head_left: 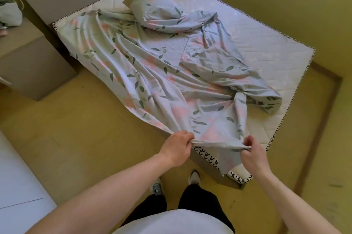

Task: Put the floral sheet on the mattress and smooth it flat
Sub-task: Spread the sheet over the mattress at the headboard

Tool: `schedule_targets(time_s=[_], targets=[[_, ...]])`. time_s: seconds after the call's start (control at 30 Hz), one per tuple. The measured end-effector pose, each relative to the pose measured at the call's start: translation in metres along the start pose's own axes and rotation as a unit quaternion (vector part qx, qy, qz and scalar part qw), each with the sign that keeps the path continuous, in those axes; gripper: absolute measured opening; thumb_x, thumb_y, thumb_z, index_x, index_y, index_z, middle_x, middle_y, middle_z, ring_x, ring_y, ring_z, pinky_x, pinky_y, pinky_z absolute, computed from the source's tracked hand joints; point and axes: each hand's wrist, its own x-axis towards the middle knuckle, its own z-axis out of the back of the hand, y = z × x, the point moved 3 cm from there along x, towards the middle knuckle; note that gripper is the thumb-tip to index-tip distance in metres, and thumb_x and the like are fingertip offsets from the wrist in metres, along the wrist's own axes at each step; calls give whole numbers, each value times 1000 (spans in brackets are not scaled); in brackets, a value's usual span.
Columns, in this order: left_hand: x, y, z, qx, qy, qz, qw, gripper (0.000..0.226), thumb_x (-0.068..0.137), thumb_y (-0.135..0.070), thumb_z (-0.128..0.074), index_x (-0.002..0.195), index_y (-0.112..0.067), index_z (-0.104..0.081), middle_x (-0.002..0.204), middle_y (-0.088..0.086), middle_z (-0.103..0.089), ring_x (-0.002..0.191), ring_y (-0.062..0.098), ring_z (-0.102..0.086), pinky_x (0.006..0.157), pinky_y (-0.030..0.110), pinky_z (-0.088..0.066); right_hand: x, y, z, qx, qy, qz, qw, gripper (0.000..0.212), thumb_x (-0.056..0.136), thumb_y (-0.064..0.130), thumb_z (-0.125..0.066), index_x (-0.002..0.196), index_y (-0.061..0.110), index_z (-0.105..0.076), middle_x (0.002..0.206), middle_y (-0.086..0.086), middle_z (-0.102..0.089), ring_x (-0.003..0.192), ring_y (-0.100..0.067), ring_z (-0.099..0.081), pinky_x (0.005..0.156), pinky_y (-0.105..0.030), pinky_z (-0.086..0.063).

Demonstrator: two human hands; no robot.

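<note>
The floral sheet (148, 73), pale grey-blue with pink blooms and green leaves, lies crumpled and twisted across the left half of the white quilted mattress (247, 39). Part of it is bunched near the right front, and the right half of the mattress is bare. A pillow (152, 7) in matching fabric sits on the sheet toward the head end. At the foot corner nearest me, my left hand (176, 147) grips the sheet's edge, and my right hand (251, 152) pinches the same edge a little to the right. A corner of fabric hangs down over the mattress side.
A brown cabinet (32, 62) stands left of the bed, with a white bag (10, 14) on its top. The mattress lies on a yellow floor (80, 129), close to yellow walls on the right. My feet stand at the foot corner. A white surface (17, 186) is at lower left.
</note>
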Motion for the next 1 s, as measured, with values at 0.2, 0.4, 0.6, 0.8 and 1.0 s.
schedule_targets(time_s=[0.2,0.4,0.6,0.8,1.0], targets=[[-18,-40,-35,94,72,7,993,28,91,-25,-62,119,-27,-60,115,-9,-58,108,15,-56,90,33,-52,-28,16,16,-130,199,156,959,21,85,9,-69,79,24,-56,77,2,-64,63,-12,-49,54,-20,-38],[-3,-109,-71,-9,-36,7,999,20,96,-15,-51,103,-29,-63,100,-10,-63,91,14,-58,79,36,-53,-27,-25,43,-152,146,170,963,18,80,2,-62,76,19,-56,77,0,-64,73,-20,-60,56,-31,-43],[-15,-143,-107,-39,-88,10,995,12,98,-10,-49,90,-18,-54,86,-4,-54,80,16,-51,72,31,-44,-13,-119,46,-84,94,88,988,11,84,5,-59,81,15,-55,77,-3,-59,71,-24,-56,58,-38,-45],[-31,-151,-116,-52,-166,43,984,17,100,-14,-53,85,-23,-52,80,-11,-52,74,5,-47,66,25,-35,0,-178,40,-26,131,9,991,17,98,17,-56,114,13,-60,89,3,-63,87,-24,-61,66,-36,-50],[-53,-119,-129,55,-106,161,980,14,97,-15,-53,88,-26,-50,91,-7,-55,90,19,-56,75,29,-41,-13,-164,123,-4,170,109,979,23,89,25,-73,77,11,-60,63,0,-63,55,-14,-48,52,-28,-35]])
